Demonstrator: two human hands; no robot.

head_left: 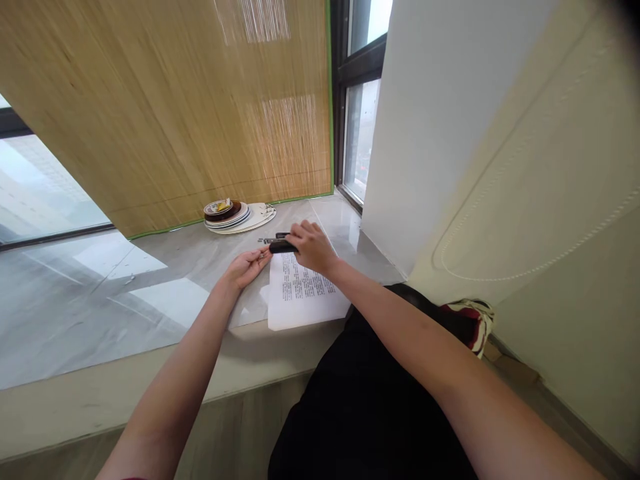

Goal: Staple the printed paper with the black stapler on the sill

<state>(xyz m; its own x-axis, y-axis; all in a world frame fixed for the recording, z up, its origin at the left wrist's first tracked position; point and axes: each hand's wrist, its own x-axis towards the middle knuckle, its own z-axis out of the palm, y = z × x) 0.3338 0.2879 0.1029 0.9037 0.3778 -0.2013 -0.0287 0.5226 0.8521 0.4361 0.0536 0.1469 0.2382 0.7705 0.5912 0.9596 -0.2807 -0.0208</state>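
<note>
A black stapler (283,247) is in my right hand (313,248), whose fingers wrap round its rear end. Its metal front points left, above the far left corner of the printed paper sheets (305,293). My left hand (247,268) lies palm up at that corner, just below the stapler's front. The thumb and fingers are pressed together there; a small shiny bit shows at the fingertips, too small to name. The paper rests on the grey marble sill, its near edge reaching past the sill's front edge.
A stack of plates (230,217) stands on the marble sill (115,320) near the bamboo blind (175,113). A white wall (430,133) with a bead chain (525,275) rises at the right. My black-clothed leg (370,407) and a shoe (480,323) are below.
</note>
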